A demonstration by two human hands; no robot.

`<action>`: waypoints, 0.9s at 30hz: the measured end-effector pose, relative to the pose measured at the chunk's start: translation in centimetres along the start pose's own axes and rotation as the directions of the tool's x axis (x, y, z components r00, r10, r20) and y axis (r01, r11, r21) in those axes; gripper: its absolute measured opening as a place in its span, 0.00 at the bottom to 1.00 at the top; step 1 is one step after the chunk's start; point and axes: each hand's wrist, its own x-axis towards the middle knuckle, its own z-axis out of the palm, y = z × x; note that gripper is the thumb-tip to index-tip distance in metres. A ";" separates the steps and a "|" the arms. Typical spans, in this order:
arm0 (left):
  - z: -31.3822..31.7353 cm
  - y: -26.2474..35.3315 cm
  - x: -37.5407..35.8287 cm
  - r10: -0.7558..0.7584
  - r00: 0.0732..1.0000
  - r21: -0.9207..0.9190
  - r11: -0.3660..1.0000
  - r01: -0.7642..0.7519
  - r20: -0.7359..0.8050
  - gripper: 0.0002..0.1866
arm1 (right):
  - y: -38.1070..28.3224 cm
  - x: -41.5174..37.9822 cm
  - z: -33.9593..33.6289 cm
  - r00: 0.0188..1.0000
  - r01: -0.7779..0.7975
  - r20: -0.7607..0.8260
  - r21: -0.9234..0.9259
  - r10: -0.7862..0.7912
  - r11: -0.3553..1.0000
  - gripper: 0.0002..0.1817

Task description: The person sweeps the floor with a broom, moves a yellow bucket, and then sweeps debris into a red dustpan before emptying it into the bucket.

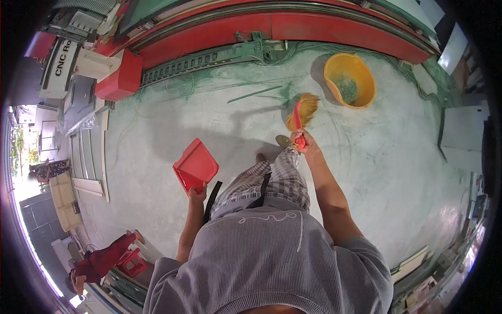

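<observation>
My left hand point(197, 196) grips the handle of a red dustpan point(194, 165), held above the concrete floor to the left of my legs. My right hand point(301, 140) is closed around the red handle of a small hand broom point(302, 111). Its yellow bristles point away from me toward a yellow bucket point(350, 79). The bucket stands on the floor a short way beyond the broom, with greenish dust inside it. My checked trousers and one foot show between the two hands.
A red machine base point(272, 26) with a cable chain runs along the far edge. A thin green strip point(254, 94) lies on the dusty floor. Panels lean at the left, a person in red point(102, 260) squats at lower left, and boards are stacked at right.
</observation>
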 end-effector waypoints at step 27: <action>0.8 2.2 -5.0 -0.728 0.674 -0.992 -0.113 0.059 0.124 0.19 | 8.8 -4.0 0.6 0.820 -0.538 -0.455 -0.820 0.349 0.194 0.07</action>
